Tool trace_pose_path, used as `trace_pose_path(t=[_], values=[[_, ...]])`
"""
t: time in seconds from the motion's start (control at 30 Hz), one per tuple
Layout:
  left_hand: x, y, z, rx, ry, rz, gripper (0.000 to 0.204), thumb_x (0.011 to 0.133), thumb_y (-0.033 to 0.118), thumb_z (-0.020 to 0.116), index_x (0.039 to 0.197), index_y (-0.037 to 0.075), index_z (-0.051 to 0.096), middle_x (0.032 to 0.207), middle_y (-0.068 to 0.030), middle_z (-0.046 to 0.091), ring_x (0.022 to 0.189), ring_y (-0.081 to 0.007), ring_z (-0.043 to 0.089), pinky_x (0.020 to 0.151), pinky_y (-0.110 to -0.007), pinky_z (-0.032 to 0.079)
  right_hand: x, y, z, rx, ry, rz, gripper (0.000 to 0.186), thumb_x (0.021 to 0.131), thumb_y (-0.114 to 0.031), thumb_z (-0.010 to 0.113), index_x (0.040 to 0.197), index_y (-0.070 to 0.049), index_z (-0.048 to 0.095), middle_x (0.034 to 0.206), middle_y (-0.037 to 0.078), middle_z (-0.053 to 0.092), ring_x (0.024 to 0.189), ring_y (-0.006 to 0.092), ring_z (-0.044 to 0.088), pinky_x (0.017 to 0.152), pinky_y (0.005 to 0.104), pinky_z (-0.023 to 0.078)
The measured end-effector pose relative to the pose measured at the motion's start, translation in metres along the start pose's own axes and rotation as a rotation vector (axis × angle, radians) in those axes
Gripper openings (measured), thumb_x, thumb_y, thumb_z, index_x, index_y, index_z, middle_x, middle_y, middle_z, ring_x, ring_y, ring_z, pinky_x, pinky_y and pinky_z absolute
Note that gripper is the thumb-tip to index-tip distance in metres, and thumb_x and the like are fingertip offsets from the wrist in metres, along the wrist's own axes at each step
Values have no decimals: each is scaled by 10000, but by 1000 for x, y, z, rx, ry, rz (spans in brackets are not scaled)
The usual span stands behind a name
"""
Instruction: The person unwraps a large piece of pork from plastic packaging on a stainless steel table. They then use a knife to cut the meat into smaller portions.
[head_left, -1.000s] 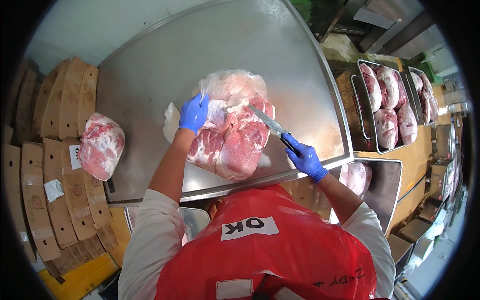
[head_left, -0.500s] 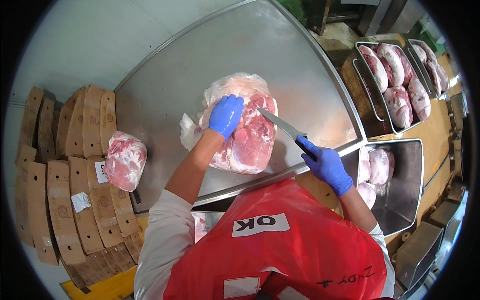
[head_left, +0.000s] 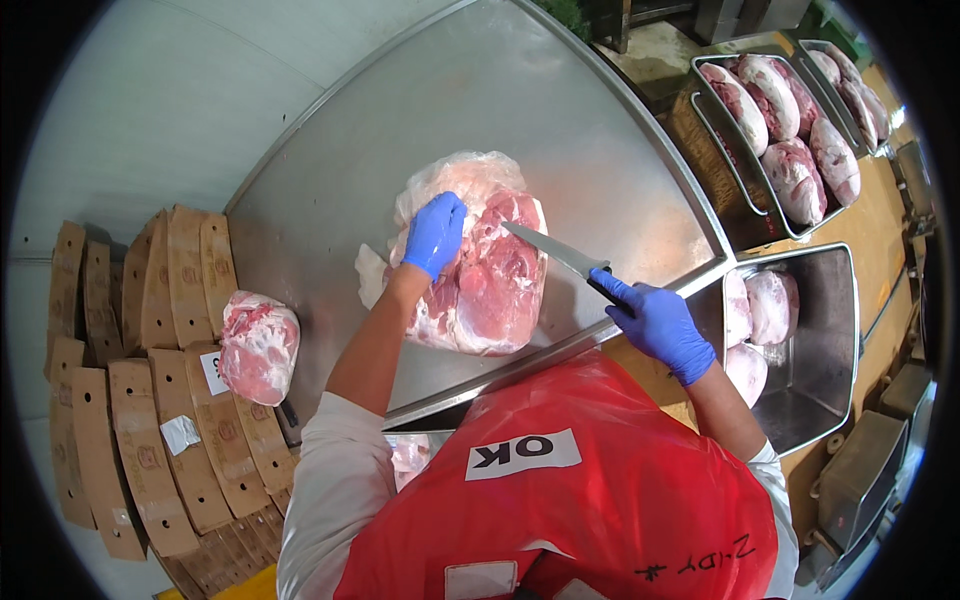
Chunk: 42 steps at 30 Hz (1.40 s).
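Note:
A large pink cut of meat with white fat and a pale, translucent upper layer lies on the steel table. My left hand, in a blue glove, grips the meat's upper-left middle with curled fingers. My right hand, also gloved, is closed around the black handle of a long knife, its blade angled up-left with the tip on the meat near my left hand. A pale scrap lies at the meat's left side.
A second cut sits at the table's left, beside flattened cardboard boxes by a white wall. Steel tubs of meat stand at upper right; another tub with several pieces is below them. My red apron fills the bottom.
My left hand has moved rightward from the meat's left part toward its middle, fingers more curled. The knife tip has stayed near the same part. The whole view has shifted.

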<state>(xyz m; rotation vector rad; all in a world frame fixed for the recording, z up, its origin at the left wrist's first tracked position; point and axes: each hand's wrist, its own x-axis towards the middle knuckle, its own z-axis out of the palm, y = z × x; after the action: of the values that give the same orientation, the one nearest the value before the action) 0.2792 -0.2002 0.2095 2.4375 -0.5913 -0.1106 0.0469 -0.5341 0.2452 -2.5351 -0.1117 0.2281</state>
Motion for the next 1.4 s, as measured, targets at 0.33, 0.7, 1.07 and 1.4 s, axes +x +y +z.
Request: trace_pose_path(t=[0.33,0.7,1.07,1.4], values=[[-16,-66,-1,192,427,-376,724,940,550,693,1493,108,539,1380,-238,642,1303,-429,590,1120,-503,451,31,-37,-60,-192,103,-207,401,967,-274,714,1369,-266,712,776,142,652,668,348,665,632,471,537],[-39,-57,-9,130,240,-567,816,952,679,588,1549,131,493,1405,-256,628,1266,-428,633,1070,-512,495,155,-133,-138,-650,-298,-376,307,928,-259,694,1219,-222,786,897,162,752,843,372,733,791,489,593],[-36,-75,-2,57,253,-511,621,1025,540,532,1489,128,565,1323,-238,675,1202,-430,656,1036,-525,510,213,-142,-123,-576,-488,-380,351,954,-279,722,1300,-226,747,911,153,765,804,370,739,754,472,594],[-27,-85,-13,149,230,-453,524,1065,453,462,1453,132,607,1326,-215,684,1185,-431,662,1030,-524,512,110,16,28,152,-114,-124,509,970,-221,765,1463,-241,640,887,204,741,784,348,763,694,400,590]])
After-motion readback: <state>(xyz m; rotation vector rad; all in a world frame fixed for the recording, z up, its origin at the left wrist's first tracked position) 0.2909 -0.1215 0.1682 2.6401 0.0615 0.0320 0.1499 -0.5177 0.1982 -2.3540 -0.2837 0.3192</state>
